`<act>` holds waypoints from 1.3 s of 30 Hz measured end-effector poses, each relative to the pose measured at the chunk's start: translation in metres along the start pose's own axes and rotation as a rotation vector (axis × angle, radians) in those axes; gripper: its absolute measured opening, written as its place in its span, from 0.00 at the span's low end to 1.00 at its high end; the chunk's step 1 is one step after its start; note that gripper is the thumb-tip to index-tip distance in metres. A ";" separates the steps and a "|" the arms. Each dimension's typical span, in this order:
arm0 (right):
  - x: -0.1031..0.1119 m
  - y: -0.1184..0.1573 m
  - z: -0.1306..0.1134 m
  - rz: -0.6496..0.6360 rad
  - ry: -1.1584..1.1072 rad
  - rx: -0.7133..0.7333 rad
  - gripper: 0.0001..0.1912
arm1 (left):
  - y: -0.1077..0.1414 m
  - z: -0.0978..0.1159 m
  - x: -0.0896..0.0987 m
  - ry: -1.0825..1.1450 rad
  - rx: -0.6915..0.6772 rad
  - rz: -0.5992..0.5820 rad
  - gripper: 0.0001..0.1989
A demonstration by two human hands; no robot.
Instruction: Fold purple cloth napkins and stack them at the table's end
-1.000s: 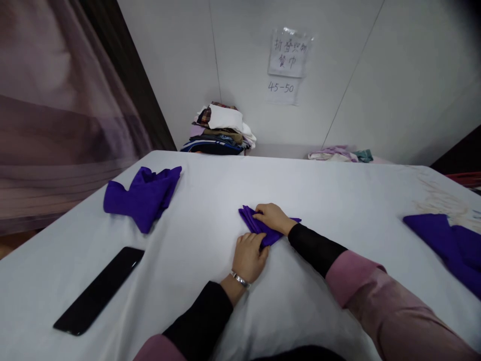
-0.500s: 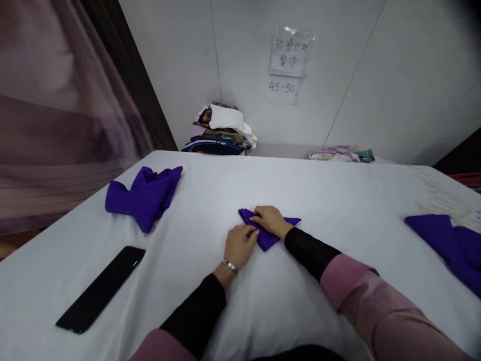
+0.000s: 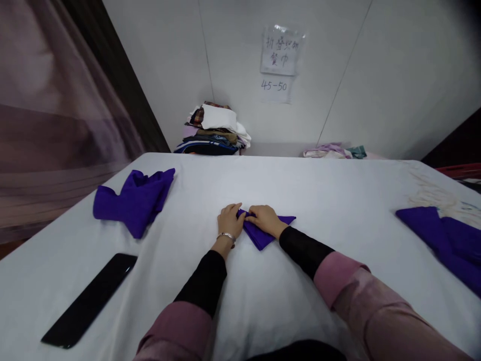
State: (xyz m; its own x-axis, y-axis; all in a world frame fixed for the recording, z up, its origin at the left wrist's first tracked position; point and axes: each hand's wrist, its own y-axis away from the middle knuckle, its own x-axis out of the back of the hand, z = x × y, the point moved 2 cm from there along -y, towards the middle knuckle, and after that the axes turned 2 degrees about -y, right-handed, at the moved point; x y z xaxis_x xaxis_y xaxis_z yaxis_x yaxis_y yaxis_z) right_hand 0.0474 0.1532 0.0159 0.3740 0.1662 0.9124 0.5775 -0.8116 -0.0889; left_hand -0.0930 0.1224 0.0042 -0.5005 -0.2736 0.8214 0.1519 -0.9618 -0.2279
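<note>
A purple cloth napkin (image 3: 259, 238), folded into a small pointed shape, lies on the white-covered table (image 3: 285, 301) in front of me. My left hand (image 3: 230, 221), with a silver bracelet at the wrist, closes on the napkin's left corner. From the right, my right hand (image 3: 264, 219) pinches the upper edge close to my left fingertips. One point of the napkin sticks out beyond my right hand, another points toward me. The fingers cover part of the upper folds.
At the left lies a bunched purple cloth (image 3: 137, 200), with a black phone-like slab (image 3: 90, 300) nearer me. More purple cloth (image 3: 443, 240) lies at the right. Behind the table are a clothes stack (image 3: 214, 131), other fabric (image 3: 328, 151) and a wall with paper signs (image 3: 280, 55).
My left hand has moved up and left, from the napkin's lower left side to its left corner. My right hand keeps its pinch on the upper edge. The view has shifted slightly.
</note>
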 end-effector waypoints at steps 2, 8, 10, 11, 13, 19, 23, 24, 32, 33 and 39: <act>0.000 0.000 0.000 0.007 -0.013 -0.003 0.12 | -0.002 -0.004 -0.001 0.019 -0.043 -0.024 0.19; 0.001 0.000 0.003 0.018 -0.077 0.014 0.09 | -0.010 -0.011 -0.002 0.081 -0.118 -0.061 0.12; 0.001 0.000 0.004 0.018 -0.103 0.026 0.09 | -0.012 -0.013 -0.002 0.101 -0.122 -0.058 0.08; 0.001 0.000 0.004 0.017 -0.116 0.031 0.09 | -0.013 -0.014 -0.002 0.112 -0.123 -0.056 0.06; 0.000 0.000 0.005 0.018 -0.140 0.041 0.09 | -0.014 -0.016 -0.001 0.131 -0.119 -0.053 0.04; -0.003 0.001 0.008 0.033 -0.184 0.051 0.11 | -0.014 -0.019 0.000 0.180 -0.107 -0.057 0.08; -0.002 0.001 0.008 0.039 -0.197 0.057 0.12 | -0.013 -0.018 0.001 0.201 -0.114 -0.065 0.08; -0.002 0.001 0.008 0.040 -0.198 0.056 0.12 | -0.013 -0.018 0.001 0.205 -0.111 -0.064 0.07; -0.002 0.000 0.008 0.029 -0.180 0.034 0.12 | -0.015 -0.016 0.001 0.197 -0.064 -0.050 0.05; -0.002 0.000 0.008 0.029 -0.176 0.032 0.13 | -0.015 -0.016 0.001 0.195 -0.059 -0.047 0.05; -0.002 0.000 0.006 0.024 -0.149 0.021 0.14 | -0.017 -0.016 -0.001 0.188 -0.032 -0.030 0.06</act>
State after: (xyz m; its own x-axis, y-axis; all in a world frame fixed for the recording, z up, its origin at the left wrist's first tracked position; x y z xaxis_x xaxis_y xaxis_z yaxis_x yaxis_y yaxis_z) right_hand 0.0512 0.1565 0.0121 0.4906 0.2295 0.8406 0.5818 -0.8045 -0.1199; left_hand -0.1084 0.1388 -0.0009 -0.6553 -0.2391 0.7165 0.1085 -0.9685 -0.2239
